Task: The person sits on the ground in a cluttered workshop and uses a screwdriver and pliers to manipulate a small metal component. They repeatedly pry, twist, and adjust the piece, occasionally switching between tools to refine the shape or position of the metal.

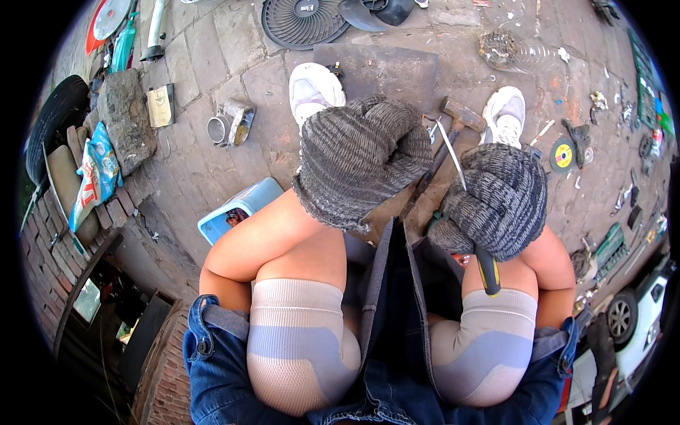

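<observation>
Your right hand (499,202) is closed around one black-and-yellow-handled tool (487,273); left hand (368,159) curled, can't tell its hold; one hammer (464,115) between two white sneakers (312,85)

Single head-worn fisheye, close above knees (301,347), facing steeply down onto paved ground (212,49).

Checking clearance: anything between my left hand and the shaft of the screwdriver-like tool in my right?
Nothing clearly blocks the left hand from the shaft; the hammer handle shows in the gap, apparently lower. Detail at the shaft's tip is unclear.
</observation>
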`<move>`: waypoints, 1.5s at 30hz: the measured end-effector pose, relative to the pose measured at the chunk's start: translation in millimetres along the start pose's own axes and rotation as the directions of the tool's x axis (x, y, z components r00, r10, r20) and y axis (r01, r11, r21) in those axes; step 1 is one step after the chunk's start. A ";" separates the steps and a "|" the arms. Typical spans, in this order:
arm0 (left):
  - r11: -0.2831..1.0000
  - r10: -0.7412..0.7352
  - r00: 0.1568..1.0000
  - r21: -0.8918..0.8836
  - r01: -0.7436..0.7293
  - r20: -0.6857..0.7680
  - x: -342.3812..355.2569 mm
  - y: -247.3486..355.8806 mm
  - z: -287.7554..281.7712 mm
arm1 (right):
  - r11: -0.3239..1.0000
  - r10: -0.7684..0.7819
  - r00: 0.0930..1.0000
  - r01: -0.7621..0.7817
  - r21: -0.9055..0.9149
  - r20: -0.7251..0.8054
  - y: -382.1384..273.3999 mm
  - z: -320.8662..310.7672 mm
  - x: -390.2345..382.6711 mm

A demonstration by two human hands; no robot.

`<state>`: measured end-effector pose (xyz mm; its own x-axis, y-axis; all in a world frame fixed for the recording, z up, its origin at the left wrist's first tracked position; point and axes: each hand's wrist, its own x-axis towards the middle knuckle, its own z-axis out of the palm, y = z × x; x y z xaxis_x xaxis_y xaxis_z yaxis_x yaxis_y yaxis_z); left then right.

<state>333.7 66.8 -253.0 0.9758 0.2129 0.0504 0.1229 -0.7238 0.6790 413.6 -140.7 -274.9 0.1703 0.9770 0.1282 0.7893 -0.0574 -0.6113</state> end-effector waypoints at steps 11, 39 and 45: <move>0.983 -0.033 0.999 -0.183 0.029 -0.016 -7.7 -2.6 1.4 | 0.992 0.102 0.994 -0.105 0.068 0.046 -4.4 -1.0 4.0; 0.967 -0.128 0.992 -0.220 0.129 0.018 -5.5 1.8 -1.1 | 0.978 -0.202 0.979 0.201 -0.056 -0.024 1.4 -14.3 21.7; 0.977 0.054 0.996 -0.204 -0.067 -0.069 -2.2 5.6 -4.0 | 0.991 0.050 0.992 -0.035 -0.127 0.116 -9.5 -22.2 33.6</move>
<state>331.5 65.0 -246.3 0.9661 0.2184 0.1376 0.0175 -0.5874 0.8091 425.0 -111.9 -247.4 0.1403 0.9901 0.0059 0.8516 -0.1176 -0.5109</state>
